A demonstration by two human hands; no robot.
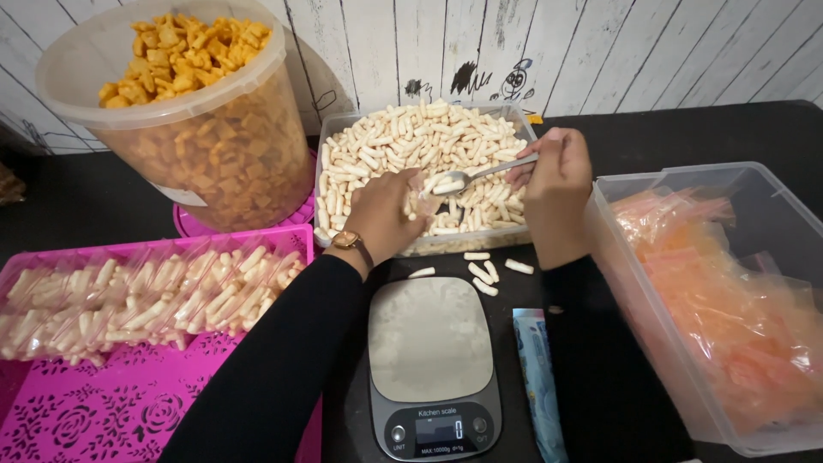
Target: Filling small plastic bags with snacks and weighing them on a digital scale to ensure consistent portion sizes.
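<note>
Scale (426, 339) nearest me at 6 o'clock, pan bare | right hand (555, 176) grip pinched on spoon (480, 174), bowl level so sticks ride in it | left hand (383, 214) grip curled on a small bag, I judge, mouth under spoon | tub (336, 129) of sticks at 12 | bagged sticks on pink tray (103, 403) at 9 | strays on desk (103, 193).

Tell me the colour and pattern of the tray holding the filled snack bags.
Bright pink tray with a cut-out flower pattern, seen in the head view at lower left.
</note>
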